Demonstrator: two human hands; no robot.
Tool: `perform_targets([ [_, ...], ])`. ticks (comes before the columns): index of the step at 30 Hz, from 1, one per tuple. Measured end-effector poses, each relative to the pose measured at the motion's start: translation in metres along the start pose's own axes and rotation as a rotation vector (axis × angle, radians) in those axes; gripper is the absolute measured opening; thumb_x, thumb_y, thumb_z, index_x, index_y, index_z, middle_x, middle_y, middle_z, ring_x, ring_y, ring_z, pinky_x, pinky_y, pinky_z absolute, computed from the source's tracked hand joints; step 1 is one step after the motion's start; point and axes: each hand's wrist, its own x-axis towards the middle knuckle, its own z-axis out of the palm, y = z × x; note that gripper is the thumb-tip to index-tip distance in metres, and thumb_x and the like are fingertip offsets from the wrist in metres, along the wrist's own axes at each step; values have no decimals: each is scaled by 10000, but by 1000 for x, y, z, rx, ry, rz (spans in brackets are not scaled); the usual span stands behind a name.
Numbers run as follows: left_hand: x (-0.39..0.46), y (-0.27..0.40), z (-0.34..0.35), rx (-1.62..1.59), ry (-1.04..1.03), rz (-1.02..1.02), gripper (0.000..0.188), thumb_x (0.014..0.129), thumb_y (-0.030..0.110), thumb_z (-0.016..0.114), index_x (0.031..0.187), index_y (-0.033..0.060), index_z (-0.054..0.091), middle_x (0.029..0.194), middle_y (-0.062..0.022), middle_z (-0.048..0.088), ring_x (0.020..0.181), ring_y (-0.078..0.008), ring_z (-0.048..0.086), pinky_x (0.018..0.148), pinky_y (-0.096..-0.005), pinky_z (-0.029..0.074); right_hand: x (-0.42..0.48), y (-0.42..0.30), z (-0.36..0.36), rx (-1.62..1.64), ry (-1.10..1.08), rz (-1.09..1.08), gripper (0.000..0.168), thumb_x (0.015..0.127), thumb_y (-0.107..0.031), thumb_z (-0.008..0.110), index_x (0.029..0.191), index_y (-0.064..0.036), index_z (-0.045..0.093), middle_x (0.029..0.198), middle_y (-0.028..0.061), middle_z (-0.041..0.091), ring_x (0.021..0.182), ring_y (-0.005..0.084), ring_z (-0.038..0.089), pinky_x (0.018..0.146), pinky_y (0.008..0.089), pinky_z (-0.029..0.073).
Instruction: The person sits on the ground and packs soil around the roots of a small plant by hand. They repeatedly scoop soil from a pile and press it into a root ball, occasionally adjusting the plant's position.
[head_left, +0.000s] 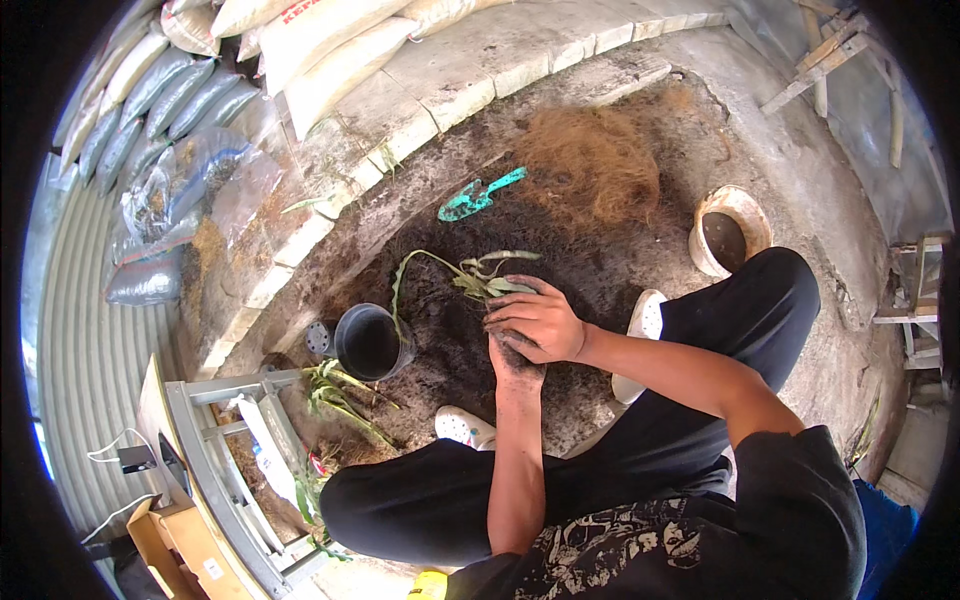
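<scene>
My two soil-stained hands are together near the middle of the view. My left hand (514, 356) is below, mostly covered, and cups the base of a leafy plant (474, 281). Over it my right hand (544, 319) wraps round the same base; what lies between the palms is hidden. One long, curved leaf arches left towards a black plastic plant pot (369, 343). Dark soil (442, 330) is spread on the ground beneath. Beyond the hands lies a turquoise hand trowel (480, 196) smeared with soil.
Brown fibre (592, 165) is heaped beyond the soil. A dirty white bucket (729, 231) stands at right. Cut plants (341, 401) lie beside a metal-framed stand (225, 435) at left. Filled sacks (330, 67) and grey bags (180, 94) are piled behind a concrete kerb (450, 101).
</scene>
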Motion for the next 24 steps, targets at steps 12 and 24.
perform_targets([
  [12, 9, 10, 45, 30, 127, 176, 570, 989, 534, 412, 1369, 114, 480, 1342, -71, 532, 1237, -247, 510, 1047, -413, 415, 24, -19, 17, 831, 286, 1126, 576, 957, -393, 609, 1314, 40, 481, 1236, 138, 569, 1143, 170, 528, 969, 313, 425],
  [24, 12, 33, 51, 122, 201, 44, 395, 1002, 363, 429, 1288, 108, 529, 1258, -91, 569, 1173, -265, 553, 1030, -437, 449, 32, -10, -9, 278, 72, 503, 304, 879, -236, 692, 1098, -32, 640, 1070, 144, 652, 1041, 317, 614, 943, 417, 445],
])
